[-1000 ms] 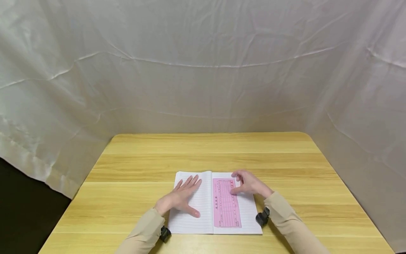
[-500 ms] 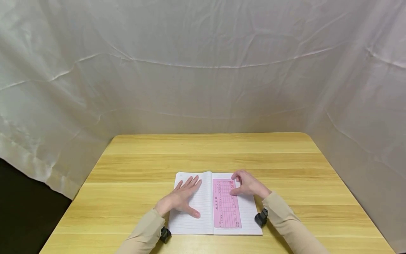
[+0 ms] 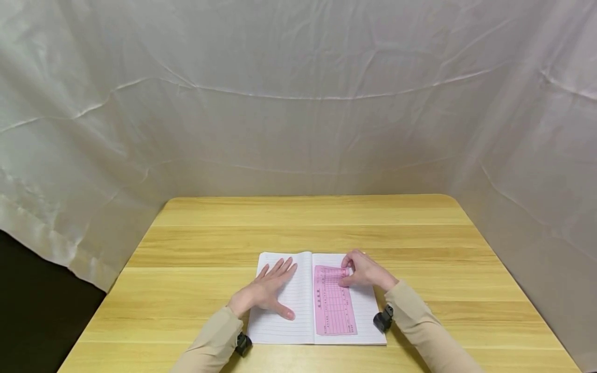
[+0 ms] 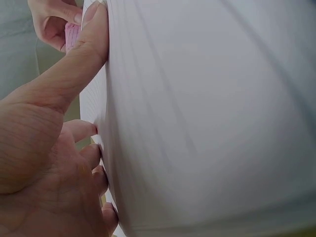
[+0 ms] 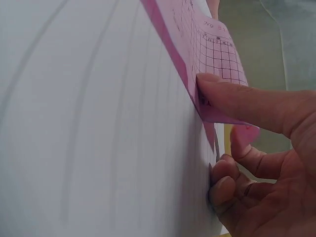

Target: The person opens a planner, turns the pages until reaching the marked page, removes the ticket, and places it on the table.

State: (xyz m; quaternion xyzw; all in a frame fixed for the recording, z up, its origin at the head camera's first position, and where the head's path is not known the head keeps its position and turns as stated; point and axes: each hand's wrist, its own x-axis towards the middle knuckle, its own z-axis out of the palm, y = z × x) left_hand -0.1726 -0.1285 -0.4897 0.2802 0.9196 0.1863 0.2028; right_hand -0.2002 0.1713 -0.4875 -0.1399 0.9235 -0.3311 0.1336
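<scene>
An open lined notebook (image 3: 284, 331) lies near the front edge of the table, with a pink printed form slip (image 3: 336, 308) on its right page. My left hand (image 3: 267, 292) rests on the left page, fingers spread and thumb out to the side. At the slip's upper right corner, my right hand (image 3: 367, 270) pinches the paper between thumb and forefinger. The right wrist view has the thumb on the printed face of the slip (image 5: 222, 59), whose edge curves up off the page. The other fingers of that hand are curled by the page.
The wooden table (image 3: 298, 228) runs back to a pale hanging curtain (image 3: 298, 134), which also encloses both sides. Each wrist wears a small black camera (image 3: 383, 318) just below the hand.
The slip's top end has lifted and bent, and the slip has shifted slightly toward the person and to the right. My right fingers have closed on its corner; my left hand has stayed put.
</scene>
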